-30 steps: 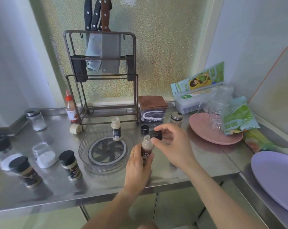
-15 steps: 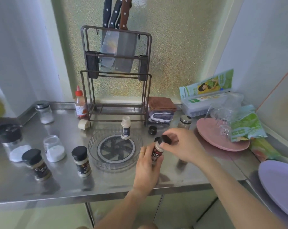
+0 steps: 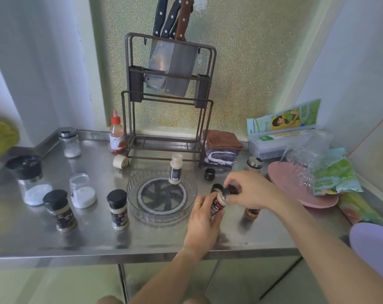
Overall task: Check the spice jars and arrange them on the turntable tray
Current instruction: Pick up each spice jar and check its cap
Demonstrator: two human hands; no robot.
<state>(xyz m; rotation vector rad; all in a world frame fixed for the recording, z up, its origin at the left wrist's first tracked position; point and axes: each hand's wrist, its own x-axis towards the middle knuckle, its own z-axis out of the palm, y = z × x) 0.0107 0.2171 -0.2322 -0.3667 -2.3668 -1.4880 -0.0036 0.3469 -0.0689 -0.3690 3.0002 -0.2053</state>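
Steel tabletop (image 3: 94,235) fills my view, and I read it from the left. A large glass jar with a black lid (image 3: 27,175) stands at the far left, with a clear open jar of white powder (image 3: 82,190) beside it and a small glass shaker with a metal cap (image 3: 69,142) behind. Two black-capped spice jars with dark labels (image 3: 61,210) (image 3: 118,209) stand near the front, left of the clear round turntable tray (image 3: 142,212). One uncapped pale spice bottle (image 3: 175,169) stands upright on the tray's far side. Just right of the tray, above the tabletop, my left hand (image 3: 202,224) has its fingers wrapped around a small spice jar with a red and black label (image 3: 218,204), tilted to the right. My right hand (image 3: 249,189) pinches that jar's black cap (image 3: 230,190) at its mouth; I cannot tell whether the cap is seated. A loose black ring-shaped cap (image 3: 209,174) lies behind, and a pink plate (image 3: 296,187) sits further right.
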